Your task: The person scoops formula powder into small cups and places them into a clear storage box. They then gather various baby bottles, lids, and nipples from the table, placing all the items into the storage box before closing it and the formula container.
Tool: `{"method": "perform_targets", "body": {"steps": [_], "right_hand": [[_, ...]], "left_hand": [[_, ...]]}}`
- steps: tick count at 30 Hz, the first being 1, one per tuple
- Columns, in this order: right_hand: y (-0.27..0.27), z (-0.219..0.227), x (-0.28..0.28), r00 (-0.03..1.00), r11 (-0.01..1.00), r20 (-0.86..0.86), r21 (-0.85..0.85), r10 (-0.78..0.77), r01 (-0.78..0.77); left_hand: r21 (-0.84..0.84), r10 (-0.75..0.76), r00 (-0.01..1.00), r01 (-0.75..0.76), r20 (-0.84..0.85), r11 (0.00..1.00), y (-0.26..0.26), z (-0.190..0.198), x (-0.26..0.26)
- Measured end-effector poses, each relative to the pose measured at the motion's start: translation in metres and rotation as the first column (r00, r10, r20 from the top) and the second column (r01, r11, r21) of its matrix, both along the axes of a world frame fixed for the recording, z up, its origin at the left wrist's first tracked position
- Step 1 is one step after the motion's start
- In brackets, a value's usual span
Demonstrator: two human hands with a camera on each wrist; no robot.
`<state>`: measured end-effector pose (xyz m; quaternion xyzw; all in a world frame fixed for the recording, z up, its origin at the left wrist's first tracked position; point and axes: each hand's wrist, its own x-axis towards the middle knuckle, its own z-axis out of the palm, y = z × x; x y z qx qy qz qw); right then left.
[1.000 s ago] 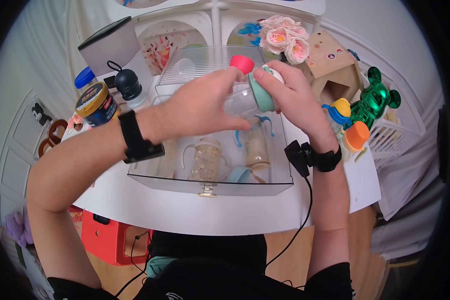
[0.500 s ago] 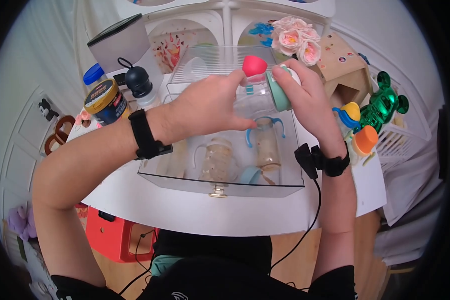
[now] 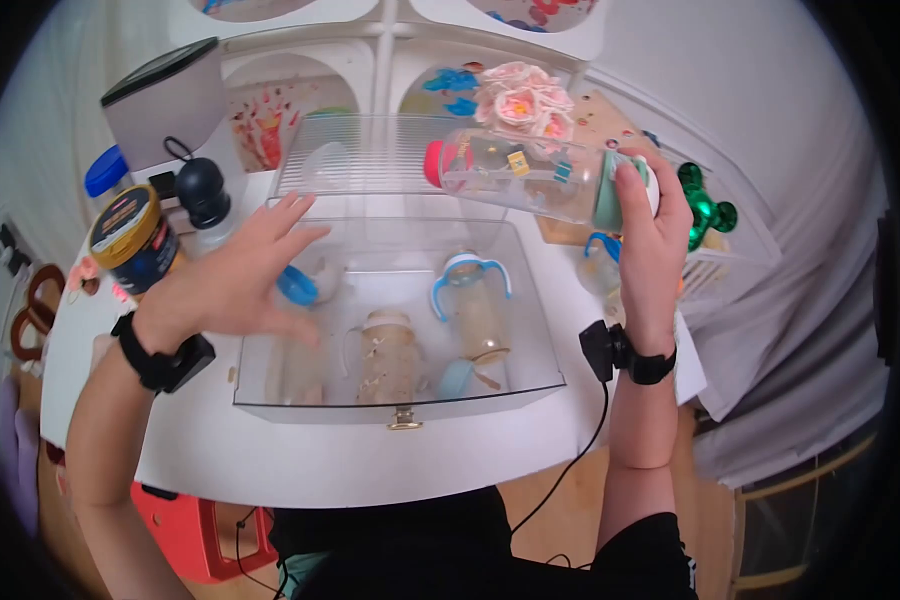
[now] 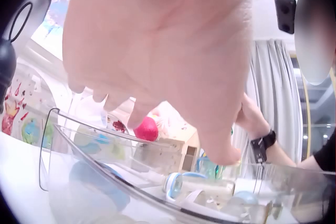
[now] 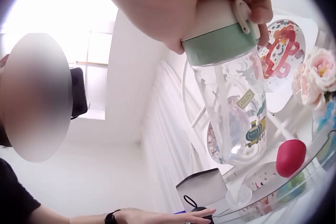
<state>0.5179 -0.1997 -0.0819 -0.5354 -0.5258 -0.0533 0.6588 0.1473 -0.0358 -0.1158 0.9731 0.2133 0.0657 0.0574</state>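
Note:
My right hand [image 3: 655, 230] grips the lid end of a clear water bottle [image 3: 520, 180], its lid green and white. The bottle is held almost level above the back of a clear box [image 3: 400, 407]; cartoon prints show on its wall [image 5: 256, 129]. My left hand [image 3: 235, 275] hovers over the box's left side, fingers spread, holding nothing. Inside the box are a bottle with blue handles [image 3: 478, 315], a patterned cup with a pale handle [image 3: 385, 360], a light-blue lid [image 3: 457, 380] and a blue piece [image 3: 297, 286] near my left thumb.
A pink rounded piece [image 5: 291, 158] is behind the bottle's base. To the left stand a black-topped bottle [image 3: 202, 195] and a yellow-lidded tub [image 3: 135, 240]. Pink flowers [image 3: 520, 100] are at the back, a green shiny figure [image 3: 705, 210] at the right. A brass clasp [image 3: 404, 418] fronts the box.
My left hand has come away from the bottle's body and moved left, fingers spreading. My right hand has raised the bottle and moved it right. The head view has shifted.

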Motion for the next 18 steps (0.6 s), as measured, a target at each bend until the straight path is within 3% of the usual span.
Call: {"method": "perform_targets", "body": {"steps": [4,6,9,12,15,18], "right_hand": [[-0.049,0.008,0.009,0.99,0.994,0.117,-0.067,-0.08,0.089],[-0.077,0.023,0.013,0.944,0.957,0.27,-0.164,-0.189,0.239],[-0.112,0.048,0.021,0.845,0.847,0.45,-0.289,-0.291,0.445],[-0.137,0.069,0.035,0.758,0.644,0.55,-0.447,-0.349,0.621],[-0.15,0.072,0.052,0.656,0.32,0.675,-0.573,-0.338,0.755],[-0.156,0.056,0.076,0.5,0.146,0.809,-0.48,-0.307,0.865]], "left_hand": [[-0.11,-0.077,0.996,0.071,-0.052,0.991,0.002,-0.006,-0.002],[-0.091,-0.084,0.983,0.07,-0.161,0.993,0.008,-0.011,-0.003],[-0.092,-0.108,0.981,0.094,-0.159,0.991,0.018,-0.022,-0.001],[-0.117,-0.093,0.984,0.076,-0.15,0.99,0.019,-0.023,-0.004],[-0.126,-0.077,0.987,0.059,-0.14,0.99,0.017,-0.026,-0.002],[-0.124,-0.059,0.99,0.043,-0.129,0.991,0.018,-0.03,-0.001]]}}
